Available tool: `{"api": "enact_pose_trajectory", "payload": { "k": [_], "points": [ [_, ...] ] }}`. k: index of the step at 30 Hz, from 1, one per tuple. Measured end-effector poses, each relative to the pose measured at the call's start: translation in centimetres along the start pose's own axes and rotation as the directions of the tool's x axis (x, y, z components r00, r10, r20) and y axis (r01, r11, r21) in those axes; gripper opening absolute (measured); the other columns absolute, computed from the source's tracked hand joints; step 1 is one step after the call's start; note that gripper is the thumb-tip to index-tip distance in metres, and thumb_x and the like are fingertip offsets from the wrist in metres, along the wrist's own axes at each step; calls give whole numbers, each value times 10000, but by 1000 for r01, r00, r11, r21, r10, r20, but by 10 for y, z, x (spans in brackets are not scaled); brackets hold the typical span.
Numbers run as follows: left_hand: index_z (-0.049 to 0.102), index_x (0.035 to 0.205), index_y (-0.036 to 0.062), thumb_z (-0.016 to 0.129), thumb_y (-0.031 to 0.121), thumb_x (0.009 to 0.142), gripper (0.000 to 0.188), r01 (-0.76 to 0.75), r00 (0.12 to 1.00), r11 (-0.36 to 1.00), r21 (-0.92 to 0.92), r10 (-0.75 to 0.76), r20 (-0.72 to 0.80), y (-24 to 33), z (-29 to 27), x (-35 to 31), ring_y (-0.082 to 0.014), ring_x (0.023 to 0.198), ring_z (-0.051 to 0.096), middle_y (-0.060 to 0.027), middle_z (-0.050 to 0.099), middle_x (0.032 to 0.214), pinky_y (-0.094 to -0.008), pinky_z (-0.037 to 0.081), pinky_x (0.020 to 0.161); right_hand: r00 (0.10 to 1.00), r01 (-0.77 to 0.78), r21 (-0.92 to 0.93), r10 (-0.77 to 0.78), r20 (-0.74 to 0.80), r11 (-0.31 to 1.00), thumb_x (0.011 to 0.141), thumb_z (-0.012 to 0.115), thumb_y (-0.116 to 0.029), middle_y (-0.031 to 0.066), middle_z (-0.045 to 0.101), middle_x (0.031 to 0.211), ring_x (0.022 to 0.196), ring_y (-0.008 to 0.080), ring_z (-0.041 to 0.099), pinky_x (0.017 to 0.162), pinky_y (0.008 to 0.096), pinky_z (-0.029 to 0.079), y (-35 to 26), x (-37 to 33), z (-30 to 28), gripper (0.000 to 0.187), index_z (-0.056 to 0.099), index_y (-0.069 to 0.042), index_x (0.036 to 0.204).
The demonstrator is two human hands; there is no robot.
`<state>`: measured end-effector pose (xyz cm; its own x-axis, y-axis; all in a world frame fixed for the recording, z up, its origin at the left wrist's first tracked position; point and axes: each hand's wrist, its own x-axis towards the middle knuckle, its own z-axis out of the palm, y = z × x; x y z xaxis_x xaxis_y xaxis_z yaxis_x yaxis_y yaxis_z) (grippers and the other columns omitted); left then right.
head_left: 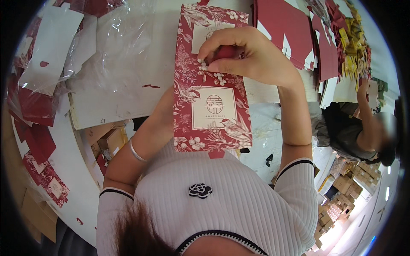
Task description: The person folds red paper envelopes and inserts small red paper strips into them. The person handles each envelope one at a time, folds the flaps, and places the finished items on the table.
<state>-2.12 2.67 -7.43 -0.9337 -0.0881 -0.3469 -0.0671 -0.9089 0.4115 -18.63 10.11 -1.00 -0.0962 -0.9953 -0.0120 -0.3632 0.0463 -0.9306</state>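
Note:
A long red cardboard gift box (183,115), flat-looking, stands up in front of my chest. White birds, berries and flowers cover it, with two cream squares on its face. A small red tab (216,154) sticks out at its lower edge. My right hand (250,53) reaches across the upper half from the right. Its thumb and curled index finger come together at the box's face, between the two squares; anything pinched there is too small to make out. My left forearm (158,119) goes behind the box, which hides that hand and its fingers.
Stacked red card sheets (286,30) lie at the far right, beside yellow and red packets (352,42). Clear plastic film (124,38) and white card pieces (53,42) cover the left. More patterned card (45,179) lies lower left. Another person (350,132) works at right, near stacked cartons (346,183).

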Motion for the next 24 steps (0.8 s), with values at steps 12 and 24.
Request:
{"api": "enact_pose_trajectory", "payload": {
  "k": [12, 24],
  "points": [
    [545, 984, -31, 531, 70, 821, 192, -424, 901, 598, 680, 355, 250, -6, -22, 1, -134, 742, 618, -93, 619, 911, -261, 529, 657, 1000, 28, 11, -28, -14, 1000, 766, 596, 25, 30, 561, 798, 667, 64, 561, 583, 175, 465, 1, 2, -3, 169, 575, -7, 931],
    [505, 1052, -47, 594, 10, 748, 322, -162, 913, 527, 834, 401, -76, 32, -19, -22, -172, 741, 604, -115, 611, 924, -259, 492, 653, 979, -160, 49, 165, -120, 986, 842, 489, 0, 6, 495, 683, 451, 33, 455, 401, 170, 381, -13, 6, 10, 183, 541, -52, 1010]
  ]
}}
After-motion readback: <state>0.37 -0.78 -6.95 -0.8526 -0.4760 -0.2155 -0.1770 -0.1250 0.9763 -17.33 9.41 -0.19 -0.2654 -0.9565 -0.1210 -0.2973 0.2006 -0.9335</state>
